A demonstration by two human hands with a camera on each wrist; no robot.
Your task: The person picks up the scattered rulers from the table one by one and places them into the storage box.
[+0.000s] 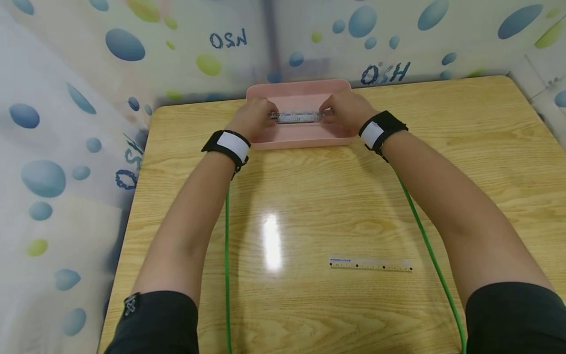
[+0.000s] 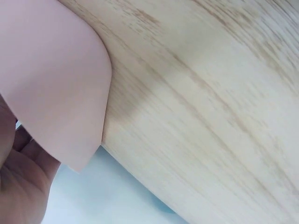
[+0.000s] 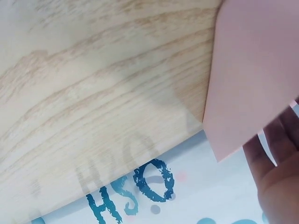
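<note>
In the head view a shallow pink tray stands at the far edge of the wooden table. A clear, shiny strip with fine markings, ruler-like in shape, spans its inside lengthways. The left hand pinches the strip's left end, and the right hand pinches the right end. Both hands reach in over the tray's short sides. The left wrist view has part of the left hand behind the tray wall; the right wrist view likewise catches the right hand at the opposite wall. Fingertips are hidden in both wrist views.
A clear ruler with a yellowish edge lies on the table, nearer the person. Green cords run back from both wristbands. A patterned curtain hangs along the table's far and left sides.
</note>
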